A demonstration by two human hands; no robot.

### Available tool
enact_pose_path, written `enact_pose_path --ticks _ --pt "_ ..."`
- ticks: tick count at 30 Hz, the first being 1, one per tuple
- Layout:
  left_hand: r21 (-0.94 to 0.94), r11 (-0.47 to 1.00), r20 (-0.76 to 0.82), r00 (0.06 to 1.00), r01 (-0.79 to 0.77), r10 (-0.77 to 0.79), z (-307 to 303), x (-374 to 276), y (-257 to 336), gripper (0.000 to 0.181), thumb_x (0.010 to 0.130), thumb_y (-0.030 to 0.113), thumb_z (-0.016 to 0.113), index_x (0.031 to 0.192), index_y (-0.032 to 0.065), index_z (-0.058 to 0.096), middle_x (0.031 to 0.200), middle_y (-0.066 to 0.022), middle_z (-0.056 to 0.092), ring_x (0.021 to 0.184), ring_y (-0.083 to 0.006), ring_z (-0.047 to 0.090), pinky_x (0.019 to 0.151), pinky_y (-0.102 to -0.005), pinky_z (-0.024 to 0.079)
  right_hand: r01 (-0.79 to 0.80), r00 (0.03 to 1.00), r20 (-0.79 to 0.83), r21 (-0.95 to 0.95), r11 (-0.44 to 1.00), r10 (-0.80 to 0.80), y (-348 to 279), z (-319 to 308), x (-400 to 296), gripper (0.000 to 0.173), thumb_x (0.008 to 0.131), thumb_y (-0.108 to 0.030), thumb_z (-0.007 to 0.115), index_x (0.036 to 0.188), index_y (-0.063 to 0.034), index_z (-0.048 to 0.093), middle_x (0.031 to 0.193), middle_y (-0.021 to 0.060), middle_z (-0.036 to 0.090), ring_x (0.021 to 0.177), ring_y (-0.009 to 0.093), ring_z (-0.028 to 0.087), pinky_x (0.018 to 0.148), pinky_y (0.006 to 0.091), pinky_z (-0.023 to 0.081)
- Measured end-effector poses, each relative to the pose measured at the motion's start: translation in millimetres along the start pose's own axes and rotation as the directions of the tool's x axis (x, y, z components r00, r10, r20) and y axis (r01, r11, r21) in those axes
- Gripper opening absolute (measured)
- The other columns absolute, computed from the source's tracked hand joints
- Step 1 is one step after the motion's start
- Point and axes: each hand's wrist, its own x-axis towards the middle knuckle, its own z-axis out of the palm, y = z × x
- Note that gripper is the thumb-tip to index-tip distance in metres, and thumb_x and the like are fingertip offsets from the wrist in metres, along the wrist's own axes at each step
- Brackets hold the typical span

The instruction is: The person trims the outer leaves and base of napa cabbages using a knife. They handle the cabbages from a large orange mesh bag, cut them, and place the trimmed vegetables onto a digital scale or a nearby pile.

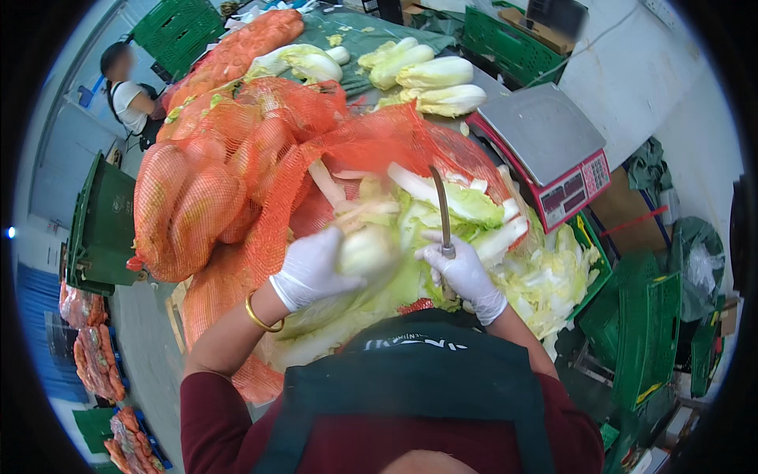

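My left hand [317,269], in a white glove, is against the left side of a napa cabbage [367,252], which looks blurred. A knife with a narrow curved blade [441,198] is in my gloved right hand [462,269], its blade pointing away from me. Loose cabbage leaves [468,204] lie under and around both hands, over an orange mesh sack [355,139]. To the left, more cabbages are inside orange mesh [189,201]. Several whole, pale cabbages [438,71] rest on the table beyond.
A red scale with a metal plate [542,130] stands at the right. Below it, a green crate [592,255] holds leaf scraps [545,272]. A green bin [103,225] is at the left; a person [133,103] is at the far left. Stacked green crates [177,35] stand behind.
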Motion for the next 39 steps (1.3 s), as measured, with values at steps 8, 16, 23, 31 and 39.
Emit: enact_pose_path --ticks 8,16,23,31,39 --pt "-0.050 0.999 -0.243 0.969 0.020 -0.032 60 3 41 0.079 0.056 0.039 0.079 0.118 0.0021 0.048 0.100 -0.0191 0.051 0.091 -0.0349 0.051 0.078 -0.0436 0.044 0.066 0.990 -0.090 -0.397 0.915 -0.111 17 -2 -27 0.037 0.087 -0.020 0.058 0.115 0.0036 0.052 0.086 0.0122 0.062 0.065 0.018 0.058 0.062 0.0297 0.047" --pt "-0.270 0.958 -0.102 0.987 0.091 -0.122 54 20 13 0.071 0.061 0.042 0.076 0.114 0.0022 0.051 0.097 -0.0207 0.061 0.086 -0.0343 0.061 0.074 -0.0405 0.050 -0.009 0.994 -0.088 -0.626 0.780 -0.060 31 3 -44 0.028 0.087 -0.022 0.054 0.104 0.0001 0.055 0.083 0.0193 0.063 0.075 0.031 0.062 0.067 0.0393 0.048" --pt "-0.274 0.960 -0.116 0.989 0.057 -0.092 61 27 1 0.071 0.061 0.042 0.076 0.113 0.0005 0.051 0.092 -0.0209 0.062 0.081 -0.0342 0.062 0.070 -0.0401 0.051 0.018 0.987 -0.107 -0.679 0.734 -0.123 42 16 -25 0.021 0.088 -0.022 0.050 0.093 -0.0027 0.053 0.080 0.0195 0.061 0.076 0.038 0.060 0.068 0.0463 0.047" --pt "-0.269 0.963 -0.103 0.993 0.031 -0.060 63 39 2 0.065 0.063 0.038 0.076 0.111 -0.0001 0.053 0.090 -0.0209 0.063 0.080 -0.0346 0.062 0.069 -0.0393 0.051 -0.052 0.999 -0.036 -0.784 0.619 0.038 40 8 21 0.023 0.087 -0.021 0.047 0.093 0.0006 0.054 0.076 0.0248 0.061 0.074 0.041 0.061 0.068 0.0492 0.047" --pt "-0.421 0.904 -0.296 0.954 -0.078 -0.055 48 -1 4 0.067 0.060 0.029 0.080 0.114 -0.0029 0.054 0.098 -0.0220 0.062 0.090 -0.0335 0.063 0.079 -0.0371 0.050 0.011 1.000 0.016 -0.684 0.730 -0.001 68 -8 52 0.025 0.082 -0.019 0.046 0.083 0.0016 0.059 0.072 0.0253 0.062 0.066 0.038 0.062 0.064 0.0437 0.049"
